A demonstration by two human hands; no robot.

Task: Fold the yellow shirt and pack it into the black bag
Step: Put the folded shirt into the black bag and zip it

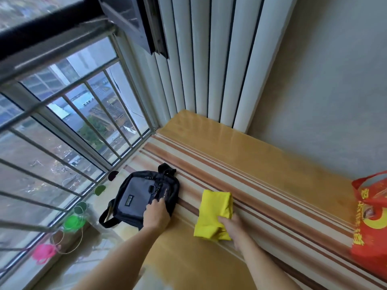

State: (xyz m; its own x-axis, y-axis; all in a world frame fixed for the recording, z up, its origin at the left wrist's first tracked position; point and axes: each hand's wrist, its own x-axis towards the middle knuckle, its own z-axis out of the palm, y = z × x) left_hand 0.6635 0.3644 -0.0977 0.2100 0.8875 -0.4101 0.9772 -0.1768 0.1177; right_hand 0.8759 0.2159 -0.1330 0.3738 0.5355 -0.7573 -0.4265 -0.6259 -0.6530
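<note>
The yellow shirt lies folded into a small bundle on the striped cushion, right of centre. My right hand grips its near end, fingers closed around the cloth. The black bag, black with a grey front panel and a strap, lies flat to the left near the window. My left hand rests on the bag's near right corner, fingers pinched at its zipper area. Whether the bag is unzipped is not visible.
A striped orange and cream cushion covers the window seat. A red printed bag stands at the right edge. Coloured suction cups hang along the barred window on the left. A white radiator stands behind.
</note>
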